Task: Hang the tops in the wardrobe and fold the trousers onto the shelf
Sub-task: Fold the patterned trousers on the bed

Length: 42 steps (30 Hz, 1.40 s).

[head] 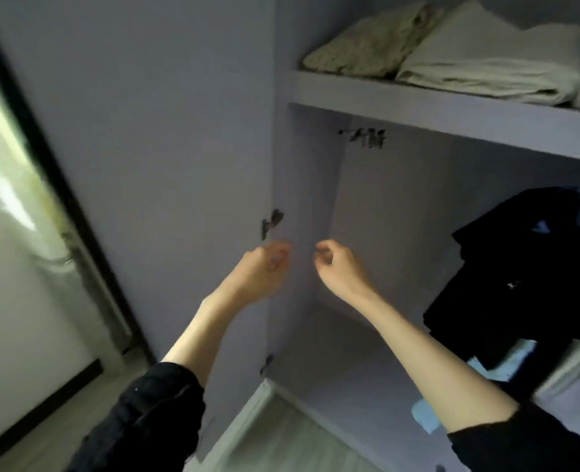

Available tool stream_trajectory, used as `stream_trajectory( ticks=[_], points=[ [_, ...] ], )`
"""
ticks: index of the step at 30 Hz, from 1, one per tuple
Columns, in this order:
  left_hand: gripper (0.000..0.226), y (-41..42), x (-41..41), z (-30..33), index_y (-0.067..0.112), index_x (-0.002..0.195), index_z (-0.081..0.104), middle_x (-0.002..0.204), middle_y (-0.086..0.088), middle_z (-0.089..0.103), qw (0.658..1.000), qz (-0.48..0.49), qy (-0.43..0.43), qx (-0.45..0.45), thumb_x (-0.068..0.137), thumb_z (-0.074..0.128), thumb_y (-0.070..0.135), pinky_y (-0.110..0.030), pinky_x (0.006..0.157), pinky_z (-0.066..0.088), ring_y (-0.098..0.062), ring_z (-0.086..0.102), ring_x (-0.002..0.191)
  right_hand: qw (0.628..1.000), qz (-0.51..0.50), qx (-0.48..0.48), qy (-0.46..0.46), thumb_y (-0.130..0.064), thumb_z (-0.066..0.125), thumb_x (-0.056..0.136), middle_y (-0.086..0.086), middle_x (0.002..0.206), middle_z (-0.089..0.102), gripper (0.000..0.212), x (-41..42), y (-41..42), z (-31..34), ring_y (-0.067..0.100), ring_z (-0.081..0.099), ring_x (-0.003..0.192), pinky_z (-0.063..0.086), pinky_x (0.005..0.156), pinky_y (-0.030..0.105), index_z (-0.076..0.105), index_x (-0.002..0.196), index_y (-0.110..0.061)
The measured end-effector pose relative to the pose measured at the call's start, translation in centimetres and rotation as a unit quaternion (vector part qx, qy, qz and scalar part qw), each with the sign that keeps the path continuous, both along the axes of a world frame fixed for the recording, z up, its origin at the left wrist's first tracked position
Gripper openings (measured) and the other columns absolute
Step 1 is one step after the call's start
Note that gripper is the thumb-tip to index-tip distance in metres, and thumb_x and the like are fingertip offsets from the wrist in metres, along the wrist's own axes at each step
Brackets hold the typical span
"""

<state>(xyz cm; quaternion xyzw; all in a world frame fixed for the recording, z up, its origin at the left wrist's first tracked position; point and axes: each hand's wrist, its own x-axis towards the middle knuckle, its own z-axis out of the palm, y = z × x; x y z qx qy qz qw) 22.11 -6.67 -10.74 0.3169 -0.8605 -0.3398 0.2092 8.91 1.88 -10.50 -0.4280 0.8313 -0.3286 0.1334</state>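
Dark top (527, 267) hangs at the wardrobe's (384, 206) right, its length running downward, blue cloth (506, 362) below it. It lies well to the right of both hands. Right hand (338, 267) is the nearer; left hand (264, 267) is by the door hinge (271, 223). Both are raised, fingers loosely curled and, as far as the blur allows, holding nothing. Folded linen (469, 63) sits on the shelf (418, 107) above.

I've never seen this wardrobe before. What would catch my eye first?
Two bare hands, left hand and right hand, reach side by side into the open wardrobe, fingers loosely curled, holding nothing. A dark garment hangs at the right, and folded pale linens sit on the top shelf.
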Motion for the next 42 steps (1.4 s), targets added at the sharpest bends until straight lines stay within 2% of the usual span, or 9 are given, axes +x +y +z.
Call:
stream_trajectory(
  ticks=[5, 8, 13, 18, 26, 30, 34, 37, 42],
  points=[
    [0.032, 3.4, 11.6, -7.7, 0.016, 0.125, 0.057, 0.117, -0.004, 0.065, 0.979, 0.172, -0.028, 0.107, 0.095, 0.045, 0.014, -0.018, 0.082, 0.040, -0.019, 0.061, 0.104, 0.972, 0.196, 0.116, -0.052, -0.019, 0.048, 0.093, 0.007, 0.126, 0.061, 0.035, 10.0, -0.8, -8.3, 0.026, 0.055, 0.118, 0.043, 0.098, 0.033, 0.054, 0.127, -0.014],
    [0.030, 6.4, 18.1, -10.8, 0.017, 0.124, 0.058, 0.117, -0.001, 0.065, 0.953, 0.259, -0.022, 0.157, 0.095, 0.046, 0.016, -0.016, 0.079, 0.040, -0.011, 0.059, 0.094, 0.942, 0.290, 0.156, -0.059, -0.025, 0.047, 0.096, 0.002, 0.127, 0.060, 0.033, 15.8, -0.3, -11.6, 0.022, 0.053, 0.120, 0.039, 0.096, 0.027, 0.054, 0.127, -0.016],
    [0.030, 10.1, 28.7, -14.4, 0.018, 0.124, 0.057, 0.119, -0.002, 0.064, 0.892, 0.402, -0.024, 0.206, 0.096, 0.045, 0.018, -0.016, 0.079, 0.042, -0.013, 0.060, 0.100, 0.880, 0.422, 0.210, -0.065, -0.028, 0.045, 0.096, 0.002, 0.123, 0.062, 0.033, 26.2, -1.4, -14.4, 0.021, 0.054, 0.116, 0.043, 0.089, 0.029, 0.054, 0.127, -0.020],
    [0.030, 10.3, 38.2, -16.1, 0.018, 0.124, 0.057, 0.113, 0.000, 0.064, 0.823, 0.523, 0.019, 0.223, 0.096, 0.045, 0.018, -0.022, 0.087, 0.043, -0.017, 0.060, 0.105, 0.798, 0.559, 0.224, -0.028, -0.026, 0.045, 0.096, 0.005, 0.121, 0.063, 0.033, 37.4, -5.1, -15.1, 0.021, 0.055, 0.113, 0.040, 0.093, 0.027, 0.054, 0.127, -0.018],
    [0.031, 3.2, 55.2, -17.6, 0.020, 0.126, 0.055, 0.116, 0.003, 0.060, 0.715, 0.652, 0.095, 0.232, 0.098, 0.042, 0.020, -0.019, 0.085, 0.038, -0.010, 0.053, 0.102, 0.704, 0.672, 0.231, 0.012, -0.029, 0.042, 0.097, 0.001, 0.121, 0.061, 0.033, 57.0, -16.0, -15.8, 0.018, 0.054, 0.112, 0.042, 0.090, 0.027, 0.053, 0.128, -0.021],
    [0.030, 0.5, 63.2, -16.4, 0.020, 0.124, 0.056, 0.112, 0.005, 0.063, 0.665, 0.708, 0.115, 0.207, 0.097, 0.042, 0.020, -0.023, 0.091, 0.041, -0.012, 0.055, 0.107, 0.653, 0.724, 0.222, 0.021, -0.027, 0.041, 0.097, 0.001, 0.120, 0.061, 0.034, 66.2, -19.8, -15.0, 0.017, 0.055, 0.106, 0.040, 0.079, 0.022, 0.053, 0.129, -0.020],
    [0.030, -1.1, 70.3, -16.8, 0.021, 0.123, 0.057, 0.117, 0.001, 0.062, 0.612, 0.743, 0.142, 0.233, 0.097, 0.043, 0.020, -0.027, 0.096, 0.043, -0.014, 0.056, 0.110, 0.599, 0.765, 0.237, 0.027, -0.029, 0.042, 0.096, -0.001, 0.118, 0.060, 0.033, 75.3, -23.5, -14.8, 0.015, 0.055, 0.100, 0.045, 0.079, 0.025, 0.053, 0.127, -0.023],
    [0.028, -1.7, 75.2, -18.1, 0.023, 0.121, 0.058, 0.115, 0.001, 0.063, 0.558, 0.777, 0.154, 0.248, 0.097, 0.043, 0.021, -0.033, 0.099, 0.044, -0.016, 0.058, 0.108, 0.544, 0.805, 0.233, 0.051, -0.029, 0.043, 0.096, 0.000, 0.119, 0.062, 0.033, 82.5, -26.4, -15.4, 0.016, 0.056, 0.105, 0.043, 0.090, 0.026, 0.054, 0.126, -0.023],
    [0.028, -3.7, 85.3, -19.1, 0.012, 0.120, 0.059, 0.115, -0.007, 0.065, 0.408, 0.875, 0.187, 0.182, 0.097, 0.044, 0.013, -0.033, 0.097, 0.045, -0.022, 0.061, 0.104, 0.417, 0.876, 0.229, 0.077, -0.027, 0.044, 0.095, 0.002, 0.112, 0.065, 0.033, 97.4, -30.2, -16.5, 0.014, 0.054, 0.097, 0.041, 0.086, 0.025, 0.055, 0.125, -0.022]
  ],
)
